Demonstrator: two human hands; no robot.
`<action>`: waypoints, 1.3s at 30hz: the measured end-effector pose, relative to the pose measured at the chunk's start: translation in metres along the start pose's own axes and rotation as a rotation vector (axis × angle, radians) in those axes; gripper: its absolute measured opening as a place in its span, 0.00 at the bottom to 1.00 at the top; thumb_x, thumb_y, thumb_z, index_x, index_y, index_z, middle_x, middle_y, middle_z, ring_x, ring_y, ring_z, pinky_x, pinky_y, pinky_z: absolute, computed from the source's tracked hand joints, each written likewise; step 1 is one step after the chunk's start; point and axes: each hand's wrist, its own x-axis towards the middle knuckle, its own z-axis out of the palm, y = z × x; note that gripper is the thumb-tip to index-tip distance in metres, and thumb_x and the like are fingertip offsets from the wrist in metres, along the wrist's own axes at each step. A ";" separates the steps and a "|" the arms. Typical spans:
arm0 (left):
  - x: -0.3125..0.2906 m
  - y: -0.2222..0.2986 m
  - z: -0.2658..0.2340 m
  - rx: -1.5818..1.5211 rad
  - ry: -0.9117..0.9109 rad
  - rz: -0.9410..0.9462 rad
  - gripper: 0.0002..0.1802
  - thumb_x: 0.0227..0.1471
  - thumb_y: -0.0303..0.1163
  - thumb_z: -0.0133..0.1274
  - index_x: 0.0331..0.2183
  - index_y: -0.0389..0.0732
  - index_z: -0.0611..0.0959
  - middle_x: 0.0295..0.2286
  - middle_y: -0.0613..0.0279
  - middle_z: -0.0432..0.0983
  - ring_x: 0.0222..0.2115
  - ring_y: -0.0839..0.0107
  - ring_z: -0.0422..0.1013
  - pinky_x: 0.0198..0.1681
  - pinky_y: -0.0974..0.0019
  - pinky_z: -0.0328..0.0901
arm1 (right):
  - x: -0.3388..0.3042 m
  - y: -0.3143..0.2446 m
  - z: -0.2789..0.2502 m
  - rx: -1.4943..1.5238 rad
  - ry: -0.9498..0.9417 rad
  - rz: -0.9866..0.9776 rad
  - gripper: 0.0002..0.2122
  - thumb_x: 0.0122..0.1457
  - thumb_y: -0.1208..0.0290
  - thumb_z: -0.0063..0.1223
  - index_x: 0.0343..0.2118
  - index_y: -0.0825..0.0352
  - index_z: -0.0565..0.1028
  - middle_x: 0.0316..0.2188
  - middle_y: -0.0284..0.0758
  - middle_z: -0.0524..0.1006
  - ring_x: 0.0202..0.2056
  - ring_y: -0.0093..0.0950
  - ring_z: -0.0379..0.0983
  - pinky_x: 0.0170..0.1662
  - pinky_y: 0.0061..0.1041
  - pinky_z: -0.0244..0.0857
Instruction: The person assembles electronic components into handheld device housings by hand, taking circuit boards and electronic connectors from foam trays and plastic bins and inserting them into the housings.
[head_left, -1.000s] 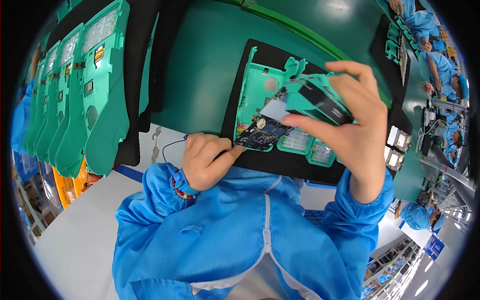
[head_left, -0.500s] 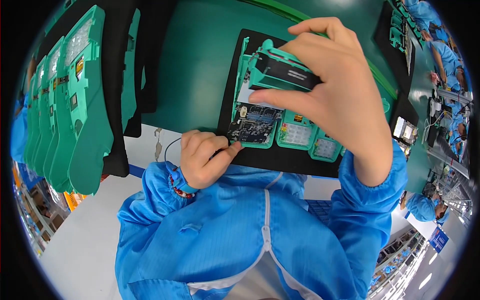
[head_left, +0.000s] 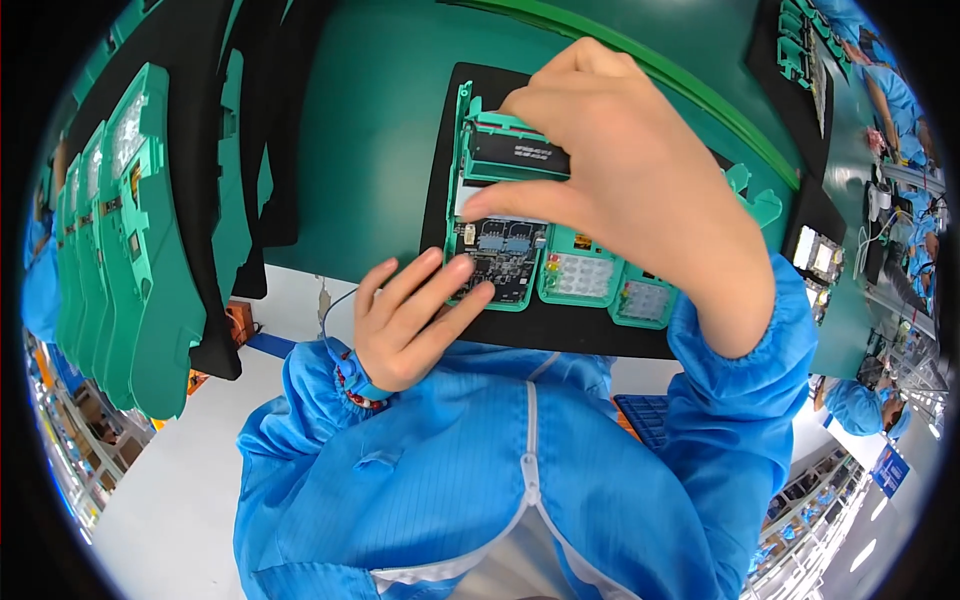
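Note:
A black circuit board (head_left: 500,262) lies in the near end of a green plastic housing (head_left: 450,225) on a black mat. Over the housing's far part, my right hand (head_left: 620,150) grips a green frame with a black block (head_left: 515,150), fingers on its far side and thumb on the near side. The frame sits at or just above the housing; its exact contact is hidden by the hand. My left hand (head_left: 410,325) is open, fingers apart, with its fingertips at the board's lower left edge. It wears a blue wrist strap (head_left: 362,378) with a cord.
Right of the housing, green device shells with clear keypads (head_left: 583,276) lie on the black mat (head_left: 600,335). A row of green covers (head_left: 150,270) stands on a black rack at left. Farther right are a tray of parts (head_left: 815,255) and other people in blue.
My right hand has moved left and brought the green frame lower and more level over the housing. My left fingers, curled at the board's corner before, have spread.

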 end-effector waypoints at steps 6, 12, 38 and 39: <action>0.014 -0.003 -0.010 -0.071 -0.364 0.009 0.23 0.50 0.28 0.52 0.50 0.47 0.82 0.54 0.64 0.73 0.59 0.63 0.65 0.63 0.54 0.53 | 0.006 0.025 0.017 -0.116 0.144 -0.076 0.25 0.51 0.43 0.59 0.31 0.67 0.81 0.30 0.39 0.80 0.48 0.39 0.72 0.56 0.44 0.59; 0.028 -0.009 -0.006 -0.102 -0.386 0.023 0.23 0.51 0.30 0.56 0.51 0.46 0.81 0.55 0.64 0.72 0.59 0.63 0.65 0.62 0.53 0.54 | 0.007 0.052 0.028 -0.299 0.124 0.022 0.24 0.61 0.46 0.50 0.42 0.67 0.76 0.41 0.48 0.77 0.58 0.55 0.62 0.61 0.61 0.49; 0.065 0.068 -0.058 -1.825 0.082 -0.816 0.26 0.68 0.46 0.36 0.60 0.42 0.66 0.58 0.59 0.66 0.60 0.63 0.61 0.63 0.56 0.56 | -0.137 -0.062 -0.021 1.057 0.671 0.535 0.45 0.45 0.65 0.76 0.61 0.76 0.58 0.51 0.43 0.72 0.54 0.30 0.69 0.58 0.28 0.63; 0.062 0.071 -0.055 -1.916 0.097 -0.904 0.27 0.68 0.47 0.36 0.61 0.43 0.65 0.59 0.59 0.64 0.61 0.63 0.60 0.64 0.56 0.56 | -0.137 -0.063 -0.017 1.033 0.733 0.488 0.42 0.44 0.64 0.76 0.59 0.75 0.61 0.48 0.41 0.74 0.49 0.28 0.73 0.51 0.28 0.68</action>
